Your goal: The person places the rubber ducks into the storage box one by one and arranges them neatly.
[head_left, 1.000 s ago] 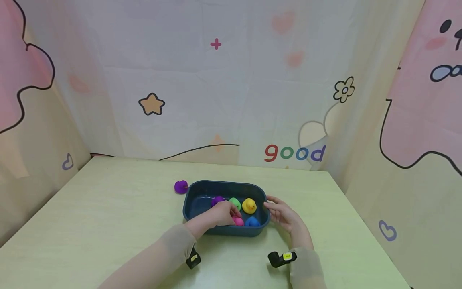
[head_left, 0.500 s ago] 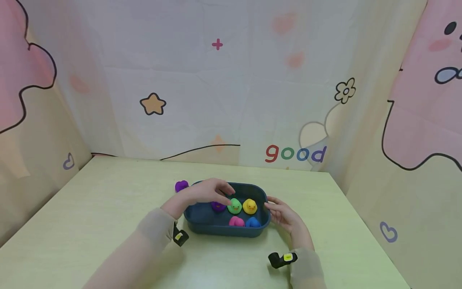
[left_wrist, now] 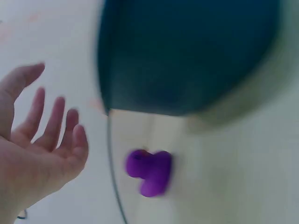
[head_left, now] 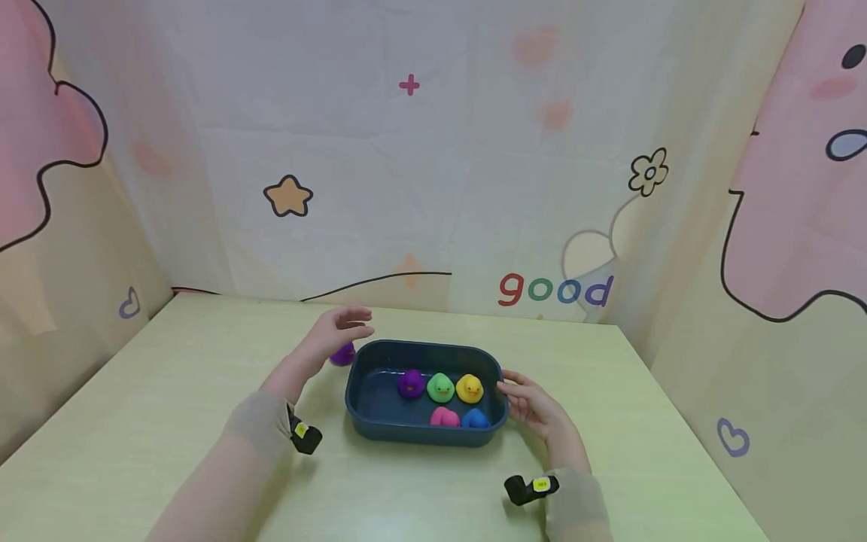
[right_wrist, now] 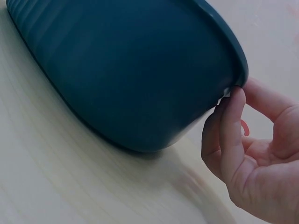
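My left hand (head_left: 332, 333), fingers spread, is above and partly in front of a purple rubber duck (head_left: 343, 355) on the table, off the far left corner of a dark blue plastic tub (head_left: 433, 435). In the left wrist view that duck (left_wrist: 150, 171) lies apart from the hand (left_wrist: 49, 154). My right hand (head_left: 535, 410) holds the tub's right end, thumb at the rim and fingers curled under its lip (right_wrist: 236, 100). Inside the tub sit another purple duck (head_left: 411, 384), a green duck (head_left: 441, 388), a yellow duck (head_left: 470, 388), a pink duck (head_left: 445, 417) and a blue duck (head_left: 476, 418), the last two partly hidden by the near wall.
The tub stands on a pale wooden table (head_left: 203, 376). Printed cloth (head_left: 352, 150) closes off the back and both sides. Each wrist carries a small black camera, one on the left (head_left: 305, 436) and one on the right (head_left: 530, 489).
My left hand has risen from beside the pink duck inside the tub and moved left and away to the purple duck outside. My right hand has stayed at the tub's right end.
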Demonstrator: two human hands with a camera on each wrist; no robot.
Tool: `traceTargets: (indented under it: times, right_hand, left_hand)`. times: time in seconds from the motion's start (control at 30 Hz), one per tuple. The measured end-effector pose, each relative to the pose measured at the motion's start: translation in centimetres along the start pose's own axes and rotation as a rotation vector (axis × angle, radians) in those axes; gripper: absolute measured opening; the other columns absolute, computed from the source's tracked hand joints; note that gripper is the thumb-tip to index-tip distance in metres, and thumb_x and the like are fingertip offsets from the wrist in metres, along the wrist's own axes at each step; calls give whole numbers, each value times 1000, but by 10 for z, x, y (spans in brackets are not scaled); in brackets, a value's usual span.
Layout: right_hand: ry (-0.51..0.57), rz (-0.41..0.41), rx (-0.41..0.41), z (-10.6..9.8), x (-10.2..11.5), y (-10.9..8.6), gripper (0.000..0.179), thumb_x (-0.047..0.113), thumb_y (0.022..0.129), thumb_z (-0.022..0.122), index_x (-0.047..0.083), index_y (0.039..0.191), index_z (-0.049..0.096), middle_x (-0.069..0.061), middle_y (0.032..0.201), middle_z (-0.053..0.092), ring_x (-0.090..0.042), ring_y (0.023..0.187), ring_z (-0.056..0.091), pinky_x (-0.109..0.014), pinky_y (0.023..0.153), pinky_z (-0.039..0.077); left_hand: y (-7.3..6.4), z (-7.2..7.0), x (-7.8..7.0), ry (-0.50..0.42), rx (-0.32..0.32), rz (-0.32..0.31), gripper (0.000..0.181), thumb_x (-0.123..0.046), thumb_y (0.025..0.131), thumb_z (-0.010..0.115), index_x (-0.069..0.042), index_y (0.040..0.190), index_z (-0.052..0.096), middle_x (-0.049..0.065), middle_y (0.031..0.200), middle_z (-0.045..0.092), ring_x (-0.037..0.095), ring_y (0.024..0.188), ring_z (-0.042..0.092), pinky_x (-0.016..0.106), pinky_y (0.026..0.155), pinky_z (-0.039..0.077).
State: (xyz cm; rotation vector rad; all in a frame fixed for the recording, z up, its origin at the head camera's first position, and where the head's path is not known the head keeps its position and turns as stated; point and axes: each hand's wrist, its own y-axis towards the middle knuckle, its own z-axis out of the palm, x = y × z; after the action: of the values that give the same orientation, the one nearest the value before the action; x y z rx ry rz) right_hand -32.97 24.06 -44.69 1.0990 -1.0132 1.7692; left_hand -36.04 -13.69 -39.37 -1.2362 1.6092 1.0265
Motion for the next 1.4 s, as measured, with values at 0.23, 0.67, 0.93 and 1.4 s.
traceTargets:
  times: [0.23,0.67,0.93,1.4]
  right_hand:
    - [-11,-3,-2,-1,0,0,54,6,102,46,-2,148,19,8,85,70,0,71,66,-14,69,54]
    - [-16,-1,-5,-1,0,1,56,5,101,46,-3,148,17,8,87,70,0,71,66,-13,69,54]
    - [-4,-7,-2,-1,0,0,54,4,102,46,-3,147,18,7,87,70,0,71,67,-13,69,55]
    - [-18,2,-22,-1,-1,1,50,4,101,47,-2,145,23,8,86,70,1,69,66,-13,68,54]
  left_hand:
    - [5,1,26,-102,-201,-97,49,-12,92,64,3,137,49,25,144,47,37,136,41,48,115,33]
    - [7,-1,52,-160,-267,-227,62,-2,82,70,5,139,46,26,148,40,39,139,33,50,117,27]
    - [11,-1,62,-165,-235,-292,60,-6,88,70,1,142,45,24,150,39,40,139,35,48,118,28]
    - [13,4,66,-77,-198,-300,63,8,82,68,4,141,46,31,146,40,43,135,39,49,116,31]
